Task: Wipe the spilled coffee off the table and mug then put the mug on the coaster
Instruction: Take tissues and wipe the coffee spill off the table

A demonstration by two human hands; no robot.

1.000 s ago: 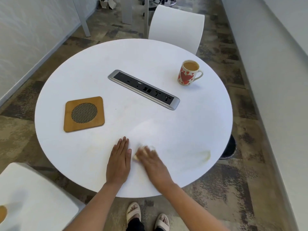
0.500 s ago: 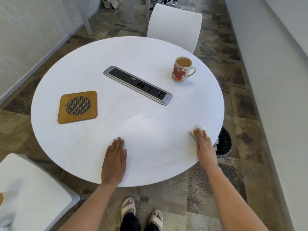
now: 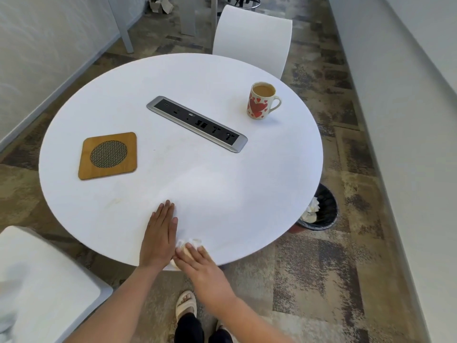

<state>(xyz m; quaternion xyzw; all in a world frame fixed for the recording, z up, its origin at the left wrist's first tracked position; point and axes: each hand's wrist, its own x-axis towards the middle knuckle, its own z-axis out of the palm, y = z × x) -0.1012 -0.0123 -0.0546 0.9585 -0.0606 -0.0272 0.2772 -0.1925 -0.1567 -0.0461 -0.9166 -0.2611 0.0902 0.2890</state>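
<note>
A white mug with red hearts [image 3: 259, 101], full of milky coffee, stands at the far right of the round white table [image 3: 222, 189], handle to the right. The square wooden coaster [image 3: 108, 155] with a round mesh centre lies on the left side. My left hand [image 3: 159, 236] rests flat on the table at its near edge, fingers together. Right beside it, my right hand [image 3: 197, 264] presses a crumpled, coffee-stained white tissue [image 3: 189, 243] onto the table edge. A faint yellowish smear [image 3: 117, 200] shows left of my left hand.
A silver power-socket strip [image 3: 197, 123] runs diagonally across the table's middle. A white chair [image 3: 252, 38] stands behind the table, another white seat [image 3: 37, 283] at the near left. A black bin [image 3: 319, 209] with used tissues sits on the floor under the right edge.
My right hand swept the tissue from beside my left hand out to the right edge, then back to the near edge next to my left hand. The brown stain near the right edge is gone.
</note>
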